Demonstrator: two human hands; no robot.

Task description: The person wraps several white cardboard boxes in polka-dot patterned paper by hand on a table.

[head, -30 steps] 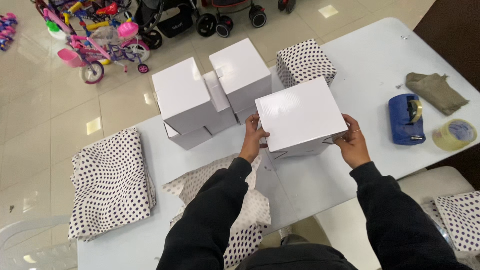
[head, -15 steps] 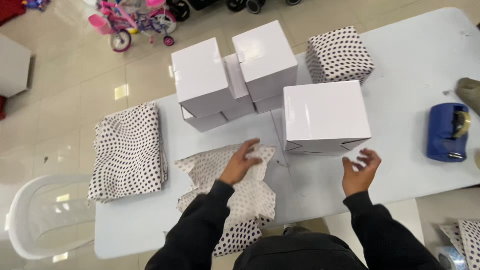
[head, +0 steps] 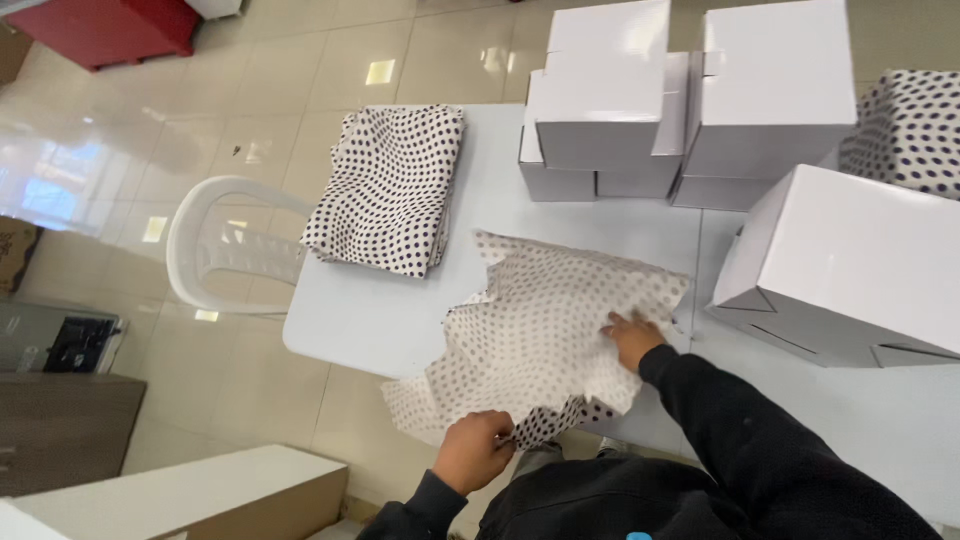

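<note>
From the head camera, a crumpled sheet of white, dark-dotted wrapping paper is seen spread over the near edge of a pale table, part of it hanging off the edge toward the person. The left hand is closed on the sheet's lower, overhanging edge, where the paper is pinched between thumb and fingers. The right hand is laid on the sheet near its right side, fingers bent and pressed onto the paper; both arms are covered by dark sleeves.

A folded stack of the same dotted paper is placed on the table's left part, well apart from the loose sheet. A large white box is set just beside the sheet on the right, its side flaps visible. Behind the sheet, more white boxes are stacked in a cluster at the far edge, and a dotted, wrapped box is seen at the far right. A white plastic chair is placed on the tiled floor beside the table's left end.
</note>
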